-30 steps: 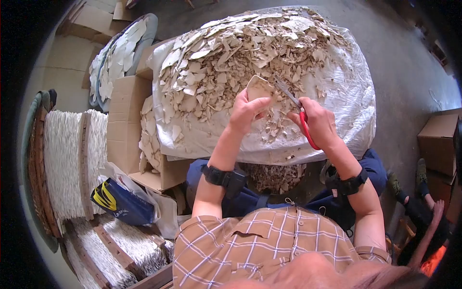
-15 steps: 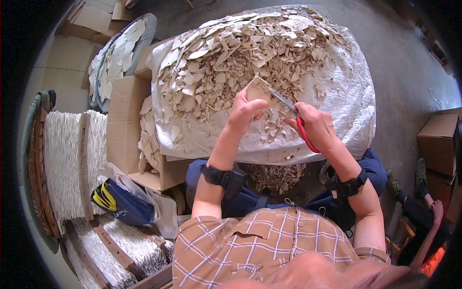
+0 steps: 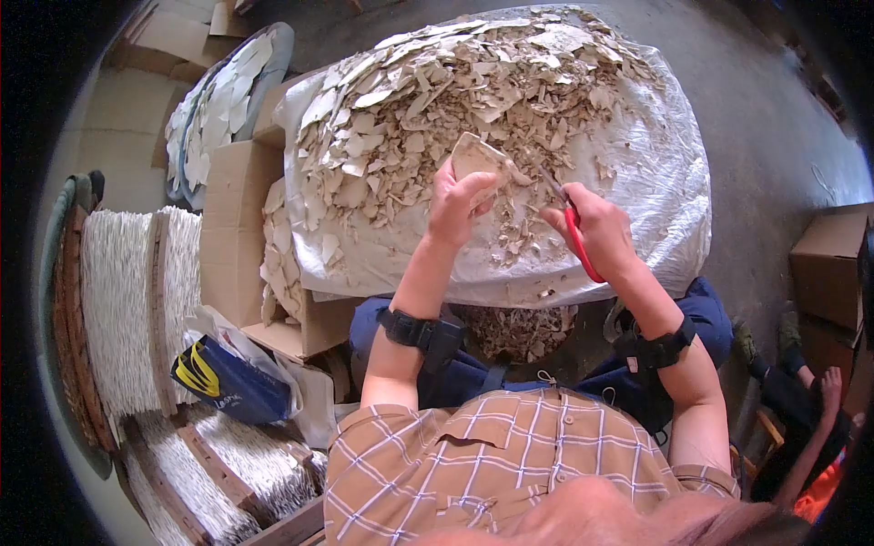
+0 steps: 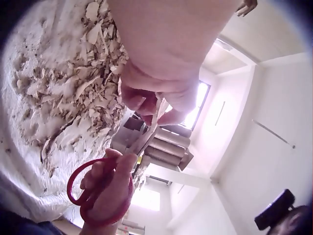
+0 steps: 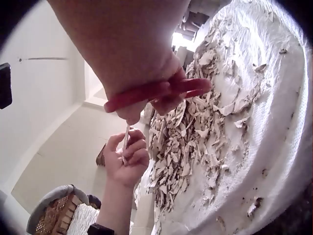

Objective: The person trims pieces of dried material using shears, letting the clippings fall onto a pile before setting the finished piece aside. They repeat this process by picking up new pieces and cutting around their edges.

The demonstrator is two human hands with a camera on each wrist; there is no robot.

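The left hand (image 3: 458, 204) pinches a pale, flat, irregular flake (image 3: 479, 156) above the white-sheeted worktop (image 3: 660, 187), and the right hand (image 3: 597, 227) grips red-handled metal scissors (image 3: 574, 235). Trimming is judged in hand; the next cut calls for closing the blades on the flake's edge. Heaped beige fragments (image 3: 364, 173) crowd the worktop without visibly barring the blades; a brown cardboard box (image 3: 235, 227) stands to its left.

Red scissors handles (image 5: 139, 96), cream flakes (image 3: 410, 127), white sheet (image 3: 660, 168), brown white-checked shirt (image 3: 533, 446)
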